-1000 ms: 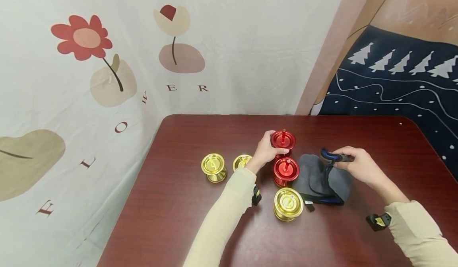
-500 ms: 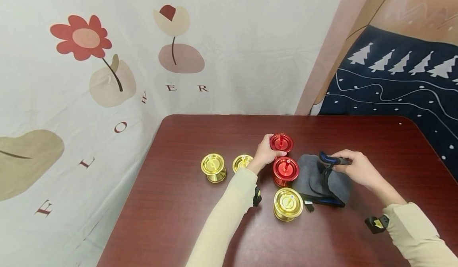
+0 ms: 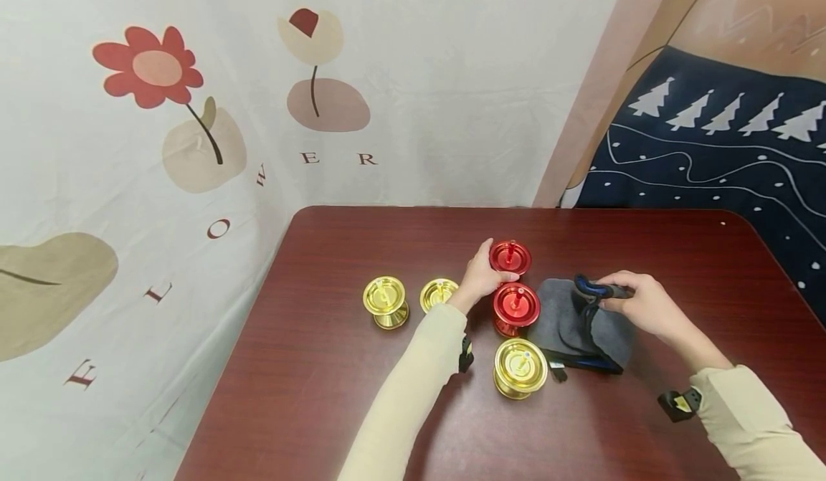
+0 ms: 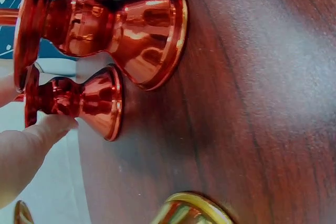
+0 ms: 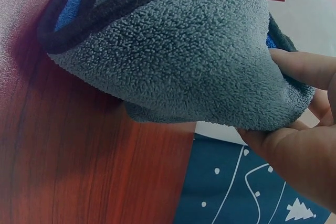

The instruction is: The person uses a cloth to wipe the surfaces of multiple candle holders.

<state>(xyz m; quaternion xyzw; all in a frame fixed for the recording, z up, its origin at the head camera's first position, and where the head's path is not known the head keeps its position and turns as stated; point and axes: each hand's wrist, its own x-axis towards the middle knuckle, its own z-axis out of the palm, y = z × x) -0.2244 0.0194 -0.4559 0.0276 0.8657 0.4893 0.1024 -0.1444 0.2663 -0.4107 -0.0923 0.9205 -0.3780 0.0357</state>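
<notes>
The red stands [image 4: 146, 38] look like shiny metal, mirror-smooth from here, and the gold stands [image 3: 520, 368] gleam the same. Towel [image 5: 184, 56] is the total opposite: matt, nubby cloth. Table [image 3: 290, 395] has wood grain and a smooth, kinda glossy top. Backdrop [image 3: 452, 72] looks like matt, creased fabric; sleeves [image 3: 408, 388] are matt cloth too.

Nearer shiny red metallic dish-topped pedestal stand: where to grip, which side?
Likely the narrow waist above the flared base of the nearer red stand, from its left: it's upright, grey plush cloth crowds its right, with the farther red stand behind and a shiny gold stand in front.
</notes>
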